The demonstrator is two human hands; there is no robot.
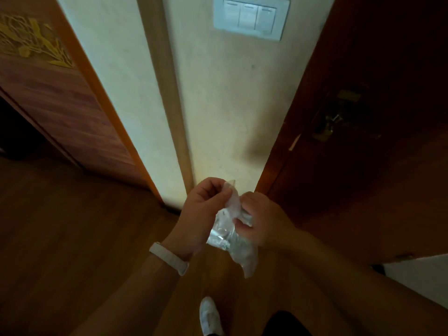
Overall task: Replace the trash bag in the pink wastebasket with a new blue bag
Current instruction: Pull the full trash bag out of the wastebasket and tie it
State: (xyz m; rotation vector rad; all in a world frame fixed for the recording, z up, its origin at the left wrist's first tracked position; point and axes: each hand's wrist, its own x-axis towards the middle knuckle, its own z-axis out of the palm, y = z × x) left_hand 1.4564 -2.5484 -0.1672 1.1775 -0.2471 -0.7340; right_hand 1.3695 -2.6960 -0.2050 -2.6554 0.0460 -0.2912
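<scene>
Fingers (214, 190): curled on both hands and clamped on a crumpled plastic bag (231, 238).
Switch plate (251, 18): white, three rockers, set high on the cream wall (230, 105); every place below is given from it.
Left hand (202, 209): far below the switch plate and a little to its left, pinching the upper edge of the bag between thumb and bent fingers.
Right hand (263, 221): far below the switch plate, almost straight under it, just beside the left hand, gripping the bag's other side.
Plastic bag: clear to whitish, bunched between the two hands straight below the switch plate, with its loose end hanging under them; its contents cannot be made out.
Wristband (169, 258): white, on the left wrist, lower and further left than the hands.
Patterned door (60, 105): reddish wood with a gold motif, left of the switch plate.
Dark door (363, 154): right of the switch plate, with a metal handle (335, 120).
Floor (72, 238): brown wood, below.
Shoe (209, 316): white, lowest of all, under the hands.
</scene>
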